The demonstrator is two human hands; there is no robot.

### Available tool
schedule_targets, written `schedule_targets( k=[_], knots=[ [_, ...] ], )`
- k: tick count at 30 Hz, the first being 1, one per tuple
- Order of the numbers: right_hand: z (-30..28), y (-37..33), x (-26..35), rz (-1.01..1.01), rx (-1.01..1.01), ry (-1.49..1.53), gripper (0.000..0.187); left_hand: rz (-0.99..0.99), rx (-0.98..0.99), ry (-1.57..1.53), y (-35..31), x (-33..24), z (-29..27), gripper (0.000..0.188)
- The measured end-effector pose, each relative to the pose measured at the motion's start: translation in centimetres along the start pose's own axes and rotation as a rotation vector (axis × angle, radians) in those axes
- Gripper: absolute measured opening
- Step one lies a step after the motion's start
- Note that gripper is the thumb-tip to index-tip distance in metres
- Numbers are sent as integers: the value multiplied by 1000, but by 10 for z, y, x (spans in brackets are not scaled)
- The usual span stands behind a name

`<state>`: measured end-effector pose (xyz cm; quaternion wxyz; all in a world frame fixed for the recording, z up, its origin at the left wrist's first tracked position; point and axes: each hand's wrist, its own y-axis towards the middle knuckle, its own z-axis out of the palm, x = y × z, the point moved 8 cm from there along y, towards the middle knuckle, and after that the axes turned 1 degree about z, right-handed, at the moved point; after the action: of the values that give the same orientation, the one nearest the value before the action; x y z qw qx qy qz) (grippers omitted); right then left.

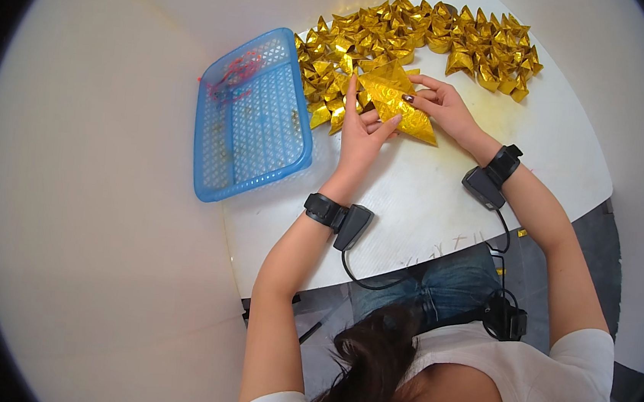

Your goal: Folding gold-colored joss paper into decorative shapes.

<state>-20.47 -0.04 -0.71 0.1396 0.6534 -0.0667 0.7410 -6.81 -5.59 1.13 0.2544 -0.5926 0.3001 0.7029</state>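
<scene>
1 basket [258,182] near left hand [360,135]

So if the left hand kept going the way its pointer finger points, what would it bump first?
Probably the folded gold foil ingots ahead of the fingertip. The left hand would bring along the gold foil piece it holds. Height is hard to judge, so it might pass over them.

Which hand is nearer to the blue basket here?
Left. The left hand is just right of the basket, not touching it; the right hand is farther right, at the other side of the gold paper both hold.
</scene>
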Motion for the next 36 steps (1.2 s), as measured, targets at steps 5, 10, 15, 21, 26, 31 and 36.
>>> schedule_targets(
  k=[5, 10, 15, 21, 26, 31, 36],
  knots=[
    [-1, -4, 3, 31, -3, -10, 41, -45, -7, -31, 1, 8, -3, 90],
    [-1, -6, 1, 2, -14, 75, 40, -50, 74, 8, -1, 11, 3, 77],
    [1, -7, 7, -55, -57, -18, 33, -56, 77, 18, -1, 11, 4, 65],
    [16, -6, 13, -36, 50, -50, 28, -44, 88, 45, -4, 4, 6, 51],
    [11, -7, 12, -47, 14, -27, 29, -53, 97, 77, -3, 8, 8, 46],
    [15, -11, 17, -61, 34, 18, 30, -54, 101, 50, -3, 9, 7, 46],
    [10, -13, 17, -63, 48, 58, 32, -72, 109, 68, -1, 10, 10, 46]
  ],
)
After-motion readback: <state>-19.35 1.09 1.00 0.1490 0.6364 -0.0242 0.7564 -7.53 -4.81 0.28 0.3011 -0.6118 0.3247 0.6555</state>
